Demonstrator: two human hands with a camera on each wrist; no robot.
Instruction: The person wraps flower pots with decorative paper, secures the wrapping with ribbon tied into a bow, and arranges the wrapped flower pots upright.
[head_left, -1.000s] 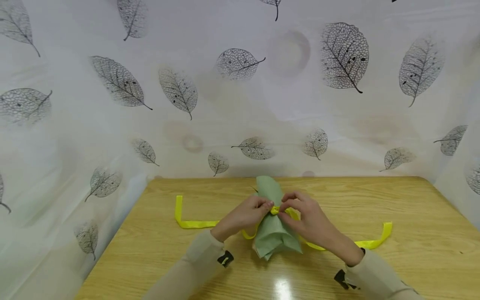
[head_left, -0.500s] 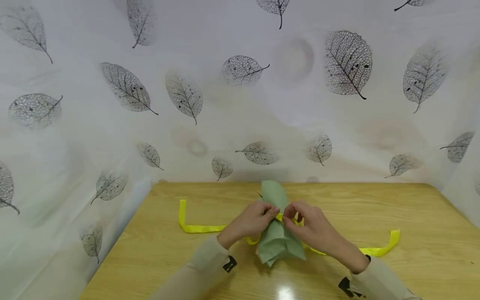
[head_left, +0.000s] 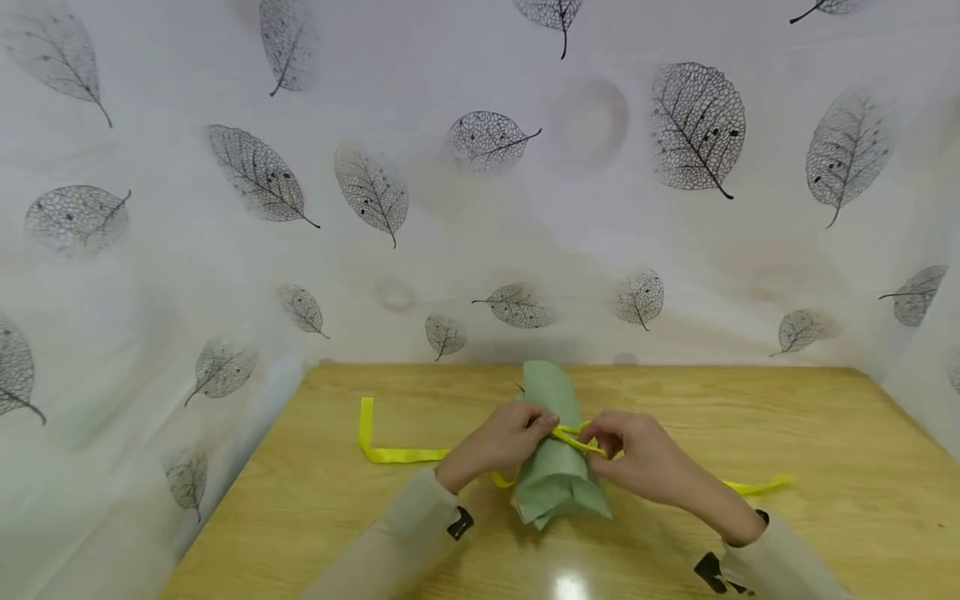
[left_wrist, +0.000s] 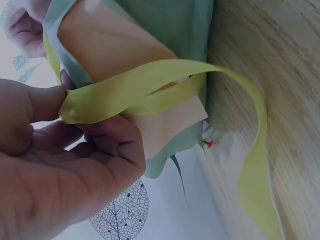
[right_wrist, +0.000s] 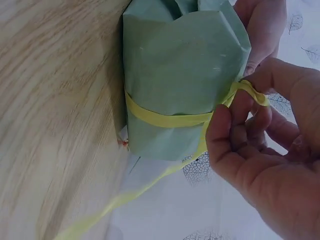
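A sage-green paper-wrapped bundle [head_left: 562, 492] lies on the table, pointing away from me, with a yellow ribbon [right_wrist: 165, 119] running around it. On top of the bundle, my left hand [head_left: 502, 437] pinches the ribbon between thumb and fingers. My right hand [head_left: 641, 458], at the bundle's right side, pinches a ribbon loop drawn out from the middle. Peach paper [left_wrist: 110, 45] shows inside the green wrap in the left wrist view. A tiny red flower [left_wrist: 208, 144] and a thin green leaf [left_wrist: 178, 175] peek out at the bundle's far end.
The wooden table [head_left: 285, 525] ends at a white curtain [head_left: 480, 225] printed with leaf skeletons. One ribbon tail [head_left: 408, 456] stretches left and bends upward at its end. Another tail [head_left: 757, 486] trails to the right.
My right hand has moved rightward from the ribbon's centre, drawing a loop out with it. The right ribbon tail has shifted. My left hand keeps its pinch; the camera view tilted slightly.
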